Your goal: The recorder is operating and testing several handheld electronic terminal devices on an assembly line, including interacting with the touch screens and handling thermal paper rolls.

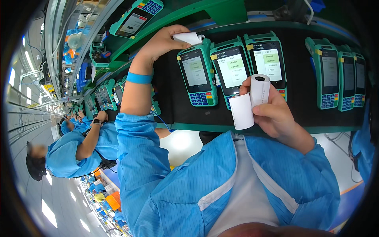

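My right hand is closed round a white paper roll, whose dark hollow core faces up. A loose paper end curls down from the roll beside my fingers. At the top of a green payment terminal, my left hand pinches a white paper strip between thumb and fingers. That terminal's screen is lit, with a keypad below it. Two similar terminals, a middle one and a right one, stand beside it with lit screens. My right hand and the roll partly cover their keypads.
Several terminals stand close together at the right on the black bench mat. Another terminal sits on the green raised ledge behind. At the left, a co-worker in blue works along the same line.
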Demonstrator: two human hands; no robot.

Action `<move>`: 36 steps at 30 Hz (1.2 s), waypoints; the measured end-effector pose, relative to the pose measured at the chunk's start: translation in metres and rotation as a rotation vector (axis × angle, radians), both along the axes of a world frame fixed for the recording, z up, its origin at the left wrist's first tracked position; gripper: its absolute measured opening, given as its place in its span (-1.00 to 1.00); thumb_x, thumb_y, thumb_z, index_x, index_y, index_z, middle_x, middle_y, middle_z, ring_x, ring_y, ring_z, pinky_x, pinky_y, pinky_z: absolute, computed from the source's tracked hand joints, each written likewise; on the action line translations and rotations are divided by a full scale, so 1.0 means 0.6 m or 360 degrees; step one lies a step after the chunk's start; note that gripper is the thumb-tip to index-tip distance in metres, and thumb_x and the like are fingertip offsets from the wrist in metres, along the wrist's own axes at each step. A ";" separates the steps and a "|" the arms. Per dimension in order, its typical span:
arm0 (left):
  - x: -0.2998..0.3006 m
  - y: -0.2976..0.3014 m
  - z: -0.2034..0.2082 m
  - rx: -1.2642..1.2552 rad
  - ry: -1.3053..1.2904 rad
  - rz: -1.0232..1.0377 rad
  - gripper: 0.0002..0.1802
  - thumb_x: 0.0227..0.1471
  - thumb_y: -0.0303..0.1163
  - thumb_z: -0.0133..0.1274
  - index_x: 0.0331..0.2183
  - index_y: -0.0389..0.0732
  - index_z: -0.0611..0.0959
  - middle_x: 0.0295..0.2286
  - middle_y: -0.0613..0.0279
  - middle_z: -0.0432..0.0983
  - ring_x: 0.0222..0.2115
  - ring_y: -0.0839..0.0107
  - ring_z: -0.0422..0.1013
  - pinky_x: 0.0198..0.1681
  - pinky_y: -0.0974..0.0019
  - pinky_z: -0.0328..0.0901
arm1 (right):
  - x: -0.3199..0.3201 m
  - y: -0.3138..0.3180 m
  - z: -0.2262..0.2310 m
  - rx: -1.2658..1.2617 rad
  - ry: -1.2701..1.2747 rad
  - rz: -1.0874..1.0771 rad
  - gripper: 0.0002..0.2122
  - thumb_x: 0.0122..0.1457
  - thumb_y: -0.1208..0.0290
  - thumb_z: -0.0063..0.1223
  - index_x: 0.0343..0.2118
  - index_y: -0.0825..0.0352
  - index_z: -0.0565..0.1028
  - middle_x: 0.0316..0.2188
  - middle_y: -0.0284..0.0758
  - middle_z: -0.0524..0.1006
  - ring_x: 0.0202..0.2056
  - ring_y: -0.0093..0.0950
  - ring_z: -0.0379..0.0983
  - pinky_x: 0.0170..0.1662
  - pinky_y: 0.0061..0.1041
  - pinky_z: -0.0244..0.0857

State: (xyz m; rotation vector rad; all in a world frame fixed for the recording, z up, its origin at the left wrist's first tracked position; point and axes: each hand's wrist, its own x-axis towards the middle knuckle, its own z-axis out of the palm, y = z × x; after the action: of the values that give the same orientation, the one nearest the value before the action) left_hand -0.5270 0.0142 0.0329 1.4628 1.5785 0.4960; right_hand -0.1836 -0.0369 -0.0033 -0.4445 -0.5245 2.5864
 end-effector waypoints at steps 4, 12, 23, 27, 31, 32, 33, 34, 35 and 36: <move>0.001 0.006 0.002 -0.0027 0.0015 -0.0041 -0.52 -0.21 -0.44 0.26 -0.15 -0.26 0.53 -0.28 0.21 0.50 -0.24 0.42 0.42 -0.12 0.41 0.30 | 0.000 0.001 -0.003 -0.0009 -0.0001 0.0008 -0.49 -0.08 0.70 -0.06 0.01 0.24 0.26 -0.13 -0.23 0.36 -0.02 -0.31 0.29 0.04 -0.22 0.27; -0.012 0.009 -0.021 -0.0110 -0.0154 -0.0092 -0.52 -0.13 -0.41 0.21 -0.09 -0.25 0.52 -0.23 0.13 0.50 -0.17 0.37 0.41 -0.08 0.35 0.29 | -0.001 0.003 -0.003 0.0007 -0.0027 0.0023 -0.48 -0.09 0.69 -0.03 0.01 0.24 0.26 -0.12 -0.25 0.36 0.00 -0.31 0.28 0.04 -0.23 0.26; -0.007 -0.005 0.004 0.0215 -0.0146 0.0045 -0.58 -0.06 -0.45 0.16 -0.10 -0.26 0.51 -0.23 0.14 0.51 -0.20 0.39 0.44 -0.08 0.37 0.30 | -0.002 0.000 0.002 0.0031 -0.0064 0.0042 -0.48 -0.10 0.69 -0.05 0.01 0.24 0.26 -0.11 -0.24 0.35 0.00 -0.29 0.28 0.05 -0.20 0.25; 0.040 -0.031 0.028 0.0473 -0.0064 0.0107 -0.66 -0.02 -0.49 0.10 -0.14 -0.30 0.51 -0.24 0.17 0.51 -0.21 0.44 0.44 -0.12 0.40 0.31 | -0.004 0.000 -0.001 0.0085 -0.0074 0.0007 -0.48 -0.11 0.69 -0.04 0.01 0.24 0.25 -0.11 -0.24 0.35 0.00 -0.29 0.28 0.06 -0.19 0.24; 0.147 -0.106 0.067 0.0460 -0.0253 0.0292 -0.78 -0.01 -0.50 0.08 -0.24 -0.32 0.55 -0.38 0.27 0.51 -0.38 0.56 0.42 -0.30 0.49 0.31 | -0.006 -0.004 -0.007 0.0191 -0.0094 -0.0124 -0.48 -0.10 0.68 -0.04 0.01 0.25 0.25 -0.12 -0.23 0.36 0.00 -0.31 0.28 0.07 -0.22 0.22; 0.177 -0.131 0.075 0.0394 -0.0194 0.0258 -0.78 -0.03 -0.47 0.10 -0.27 -0.30 0.55 -0.48 0.28 0.49 -0.47 0.56 0.40 -0.38 0.49 0.31 | -0.007 -0.006 -0.010 0.0253 -0.0070 -0.0162 -0.48 -0.09 0.68 -0.05 0.02 0.27 0.24 -0.12 -0.23 0.36 0.00 -0.34 0.29 0.08 -0.26 0.20; 0.201 -0.152 0.083 0.0252 -0.0070 0.0205 -0.75 -0.07 -0.43 0.15 -0.28 -0.29 0.54 -0.53 0.26 0.48 -0.51 0.57 0.39 -0.44 0.50 0.30 | -0.008 -0.008 -0.011 0.0269 -0.0075 -0.0197 -0.48 -0.09 0.68 -0.05 0.03 0.27 0.24 -0.11 -0.24 0.37 0.00 -0.35 0.29 0.08 -0.27 0.19; 0.220 -0.167 0.084 0.0267 -0.0050 0.0083 -0.68 -0.10 -0.40 0.19 -0.25 -0.30 0.53 -0.57 0.23 0.46 -0.56 0.56 0.39 -0.49 0.48 0.31 | -0.010 -0.007 -0.011 0.0294 -0.0075 -0.0229 -0.48 -0.08 0.69 -0.06 0.03 0.28 0.24 -0.10 -0.24 0.37 -0.01 -0.36 0.30 0.08 -0.29 0.19; 0.240 -0.175 0.092 0.0106 0.0004 0.0023 -0.60 -0.13 -0.38 0.21 -0.22 -0.31 0.50 -0.53 0.20 0.46 -0.57 0.53 0.42 -0.51 0.45 0.33 | -0.009 -0.009 -0.015 0.0334 -0.0047 -0.0256 -0.48 -0.07 0.67 -0.06 0.04 0.28 0.22 -0.10 -0.26 0.37 -0.01 -0.38 0.30 0.09 -0.32 0.18; 0.255 -0.184 0.085 0.0087 0.0024 0.0039 -0.54 -0.14 -0.36 0.23 -0.18 -0.33 0.46 -0.47 0.14 0.47 -0.54 0.47 0.46 -0.50 0.44 0.35 | -0.009 -0.009 -0.016 0.0335 -0.0056 -0.0258 -0.48 -0.07 0.67 -0.06 0.04 0.28 0.22 -0.10 -0.26 0.37 -0.01 -0.38 0.30 0.09 -0.32 0.18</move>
State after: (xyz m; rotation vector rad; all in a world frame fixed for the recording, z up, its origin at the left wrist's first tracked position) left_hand -0.3741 -0.0960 0.0836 1.4927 1.6080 0.5471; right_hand -0.1893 -0.0423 -0.0126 -0.4414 -0.7329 2.3429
